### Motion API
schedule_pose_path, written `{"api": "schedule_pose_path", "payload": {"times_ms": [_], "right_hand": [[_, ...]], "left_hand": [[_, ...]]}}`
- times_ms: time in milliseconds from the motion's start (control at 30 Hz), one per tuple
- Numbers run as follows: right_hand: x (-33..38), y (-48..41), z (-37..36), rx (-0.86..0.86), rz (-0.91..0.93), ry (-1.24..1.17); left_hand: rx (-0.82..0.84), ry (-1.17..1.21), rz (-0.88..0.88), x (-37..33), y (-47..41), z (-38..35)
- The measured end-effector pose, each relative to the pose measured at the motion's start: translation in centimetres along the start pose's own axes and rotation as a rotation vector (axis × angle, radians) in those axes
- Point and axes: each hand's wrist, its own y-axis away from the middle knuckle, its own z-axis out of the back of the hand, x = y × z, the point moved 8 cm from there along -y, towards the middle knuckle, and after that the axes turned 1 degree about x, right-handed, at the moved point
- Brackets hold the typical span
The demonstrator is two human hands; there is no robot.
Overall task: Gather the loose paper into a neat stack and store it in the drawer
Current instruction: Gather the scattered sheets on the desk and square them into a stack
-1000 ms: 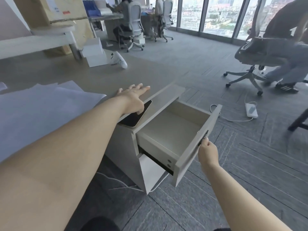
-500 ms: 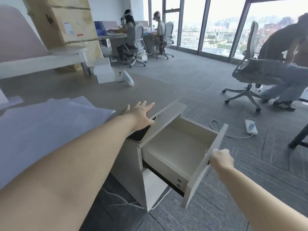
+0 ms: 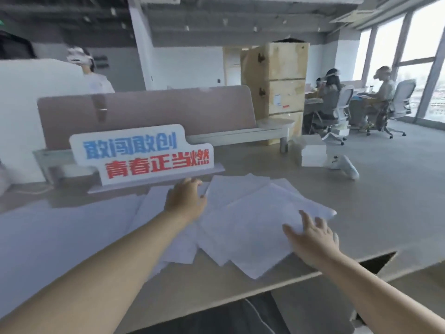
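Note:
Several loose white paper sheets lie fanned and overlapping on the beige desk. My left hand rests palm down on the far left part of the spread, fingers slightly curled. My right hand lies flat on the sheets' right near corner, fingers spread apart. Neither hand grips a sheet. The drawer is out of view.
A white sign with blue and red characters stands just behind the paper, before a pink divider. A dark gap opens at the desk's right front edge. A shoe and white box lie far right. People sit beyond.
The view swung up from the open drawer to the desk. My left hand left the cabinet top and my right hand let go of the drawer front; both now rest on the paper.

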Motion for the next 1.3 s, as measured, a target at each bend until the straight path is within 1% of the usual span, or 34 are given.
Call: {"api": "schedule_pose_path", "payload": {"times_ms": [67,133,167,233,333,400,467,533,600,667,700,767,833,933,1033,1133,1200,1267,1300], "right_hand": [[0.9,-0.6,-2.0,0.08,-0.014,0.145],[1.5,-1.6,-2.2,0.057,-0.037,0.163],[1.8,-2.1,-2.2,0.049,-0.036,0.169],[2.3,-3.2,-2.7,0.054,-0.01,0.201],[3.6,-5.2,-3.3,0.067,0.126,0.235],[4.8,-6.6,-3.1,0.111,0.229,0.185],[5.6,-8.1,-3.1,0.134,0.244,0.111],[6.2,-9.3,-3.6,0.128,0.252,0.104],[6.5,-10.6,-3.8,0.106,0.239,0.073],[6.5,-11.6,-3.5,0.076,0.166,0.012],[6.4,-11.9,-3.6,0.069,0.137,0.044],[6.4,-12.1,-4.2,0.068,0.137,0.178],[6.5,-11.8,-4.6,0.084,0.167,0.232],[6.4,-11.3,-4.3,0.116,0.191,0.25],[6.4,-10.9,-4.2,0.128,0.218,0.265],[6.5,-10.2,-4.1,0.148,0.228,0.263],[6.5,-9.9,-4.2,0.159,0.222,0.277],[6.7,-9.7,-4.4,0.17,0.209,0.287],[7.0,-9.7,-4.5,0.17,0.201,0.292]], "left_hand": [[0.021,-0.053,0.155,6.3,0.8,0.3],[0.09,-0.117,0.303,11.2,1.6,-0.7],[0.122,-0.135,0.362,12.8,2.1,-1.5],[0.155,-0.131,0.416,14.1,2.7,-3.2],[0.174,-0.101,0.4,13.5,1.8,-4.6],[0.145,0.01,0.423,13.3,1.1,-4.2],[0.074,0.191,0.454,13.8,1.2,-3.4],[0.019,0.277,0.438,14.3,1.3,-2.6],[-0.037,0.255,0.402,14.4,1.0,-1.7],[-0.041,0.173,0.409,14.4,1.1,-1.4],[0.003,0.087,0.427,14.4,1.1,-1.8],[0.167,-0.091,0.461,14.5,1.4,-3.4],[0.273,-0.14,0.472,14.6,1.6,-4.7],[0.285,-0.081,0.477,14.2,1.7,-4.9],[0.25,0.011,0.464,13.2,1.8,-4.1],[0.208,0.178,0.418,12.3,2.2,-3.0],[0.173,0.271,0.353,12.4,2.2,-1.4],[0.128,0.266,0.292,13.5,1.6,0.7],[0.113,0.18,0.296,14.7,1.2,1.6]]}}
